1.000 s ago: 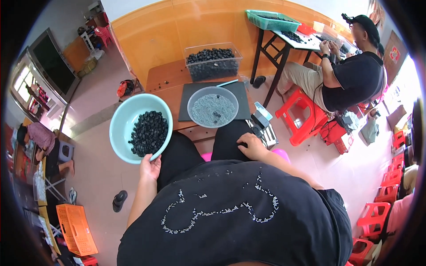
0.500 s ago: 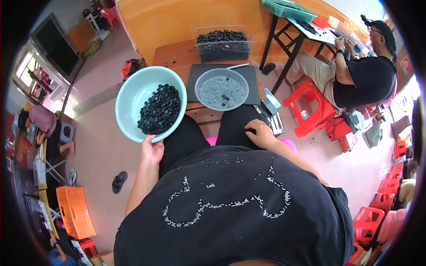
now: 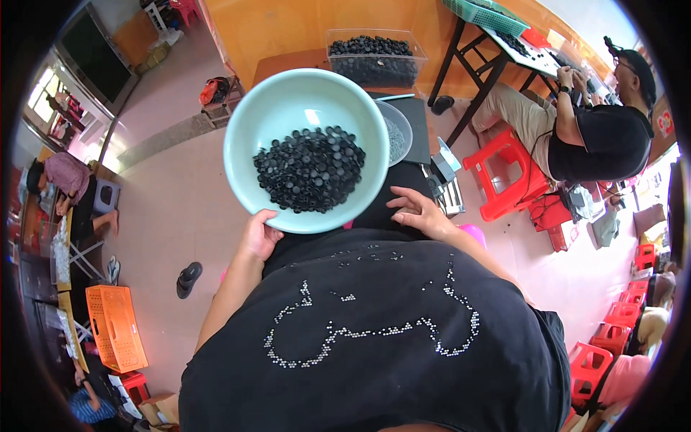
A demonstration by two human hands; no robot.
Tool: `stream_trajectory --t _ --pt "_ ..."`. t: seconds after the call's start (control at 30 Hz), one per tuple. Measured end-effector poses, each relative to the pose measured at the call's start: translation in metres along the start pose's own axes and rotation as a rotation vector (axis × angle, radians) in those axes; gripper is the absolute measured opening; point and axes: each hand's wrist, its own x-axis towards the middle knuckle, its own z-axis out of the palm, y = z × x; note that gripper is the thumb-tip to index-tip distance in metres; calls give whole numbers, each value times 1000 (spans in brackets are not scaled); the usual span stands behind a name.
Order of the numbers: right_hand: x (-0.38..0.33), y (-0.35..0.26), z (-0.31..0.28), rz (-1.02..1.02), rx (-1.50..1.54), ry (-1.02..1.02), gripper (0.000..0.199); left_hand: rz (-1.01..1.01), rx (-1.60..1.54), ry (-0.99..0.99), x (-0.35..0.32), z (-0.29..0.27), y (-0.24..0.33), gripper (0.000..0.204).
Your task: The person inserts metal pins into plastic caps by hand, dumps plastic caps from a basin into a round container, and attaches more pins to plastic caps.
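A large pale-green plastic basin (image 3: 252, 115) is tilted above my lap, holding a heap of small round black cap-like pieces (image 3: 309, 169). My left hand (image 3: 260, 235) grips the basin's near rim, thumb on top. My right hand (image 3: 421, 214) rests over my right thigh, fingers apart and holding nothing, a little right of the basin. Partly hidden behind the basin is a translucent bowl (image 3: 407, 129) of thin silvery pieces, too small to name. It stands on a dark mat (image 3: 416, 114) with a pale stick (image 3: 394, 96) lying at its far side.
A clear box (image 3: 419, 65) filled with black pieces stands at the back of the brown table (image 3: 288, 65). To the right, a person (image 3: 597, 137) works at a white-topped table beside a red stool (image 3: 504, 173). An orange crate (image 3: 115, 327) and a dark slipper (image 3: 188, 279) lie left.
The basin has risen and moved right and closer, now covering much of the translucent bowl. My left hand moved with it. My right hand's fingers have lifted and spread a little.
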Motion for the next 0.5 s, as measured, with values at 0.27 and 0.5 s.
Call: stream_trajectory --t 0.27,0.5 --pt "15 -9 17 215 534 -11 44 48 174 -57 -4 25 -5 24" --pt "62 -31 17 100 518 35 39 -14 114 -11 -2 29 12 23"
